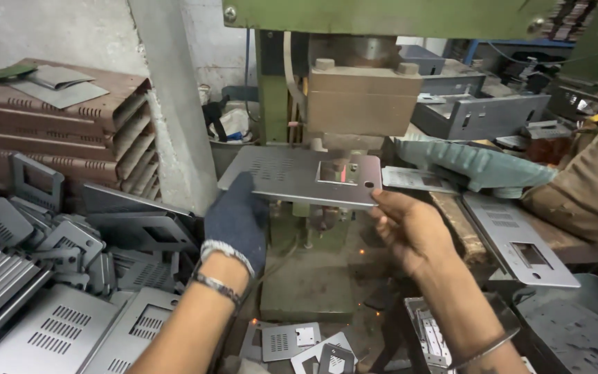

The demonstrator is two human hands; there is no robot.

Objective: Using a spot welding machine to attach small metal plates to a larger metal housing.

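Right now the grey perforated panel (299, 176) sits level under the brown press head (361, 100), its square cutout roughly under the tool, so the held position looks chosen to line that spot up. Your left hand (235, 218), in a dark glove, supports the near left edge, fingers curled around it. Your right hand (410, 228) is bare and pinches the right corner between thumb and fingertips, near the small round hole; both grips stay at the edges, likely to keep clear of the tool. A few sparks show on the floor below. Finished-looking panels (70, 325) pile at lower left, a similar plate (520, 242) lies on the bench to your right, brown vented covers (64, 125) stack behind.
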